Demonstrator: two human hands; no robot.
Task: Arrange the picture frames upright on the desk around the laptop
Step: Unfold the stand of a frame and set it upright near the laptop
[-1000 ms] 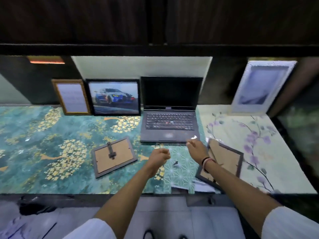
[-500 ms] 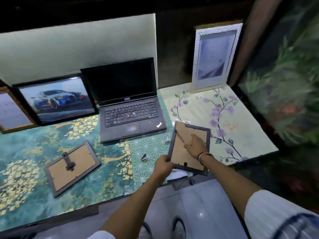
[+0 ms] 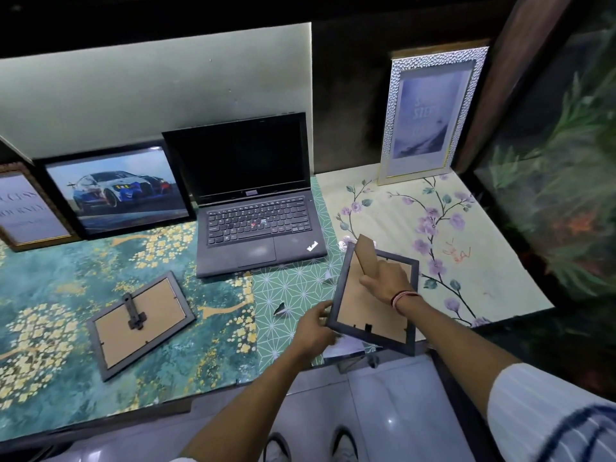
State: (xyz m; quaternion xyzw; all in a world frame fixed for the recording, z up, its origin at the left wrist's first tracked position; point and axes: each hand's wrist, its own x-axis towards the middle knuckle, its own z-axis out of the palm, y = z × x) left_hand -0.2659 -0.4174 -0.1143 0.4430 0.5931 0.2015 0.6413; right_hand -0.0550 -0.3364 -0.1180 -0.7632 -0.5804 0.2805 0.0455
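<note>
An open black laptop (image 3: 256, 211) sits mid-desk. Left of it stand a car picture frame (image 3: 116, 188) and a brown text frame (image 3: 25, 208). A silver textured frame (image 3: 430, 111) stands upright at the back right. A grey frame (image 3: 140, 321) lies face down at the left front, its stand folded flat. I hold a dark frame (image 3: 370, 331) back-side up over the desk's front edge. My left hand (image 3: 313, 331) grips its lower left corner. My right hand (image 3: 383, 281) pinches its brown cardboard stand (image 3: 365, 255), which is swung up off the backing.
The desk is covered with a teal and gold sheet (image 3: 50, 281), a green patterned strip (image 3: 293, 288) and a cream floral sheet (image 3: 416, 235). A dark wall with foliage print (image 3: 560, 195) closes the right side. White paper scraps (image 3: 343, 348) lie under the held frame.
The view has turned right and closer. Both hands have taken the dark frame up from the desk, and my right hand has pulled its cardboard stand outward.
</note>
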